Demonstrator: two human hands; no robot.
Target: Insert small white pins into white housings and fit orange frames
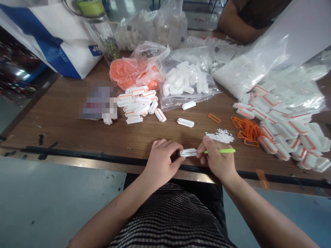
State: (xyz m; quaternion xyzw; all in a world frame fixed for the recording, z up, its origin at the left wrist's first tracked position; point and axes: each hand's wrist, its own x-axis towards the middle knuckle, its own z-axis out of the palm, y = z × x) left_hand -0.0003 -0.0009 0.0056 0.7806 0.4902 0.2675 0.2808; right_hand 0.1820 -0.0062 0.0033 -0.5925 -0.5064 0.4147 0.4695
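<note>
Near the table's front edge, my left hand (165, 156) pinches the left end of a small white plastic housing (188, 152) with a row of slots along it. My right hand (216, 156) grips a tool with a light green handle (227, 151), its thin tip reaching over the housing. Just beyond that hand lies a pile of tiny white pieces (222, 135). Two more white housings (185, 122) lie apart behind my hands. A single orange rectangular frame (214, 118) rests flat, left of a heap of orange frames (248, 131).
White housings with orange rims are piled at right (289, 127) and at centre left (141, 101). Behind stand bags of white parts (184, 81), an orange-filled bag (134, 72), a bag of tiny white pieces (240, 72) and a bottle (100, 34). Another person's arm (235, 24) rests at the far side.
</note>
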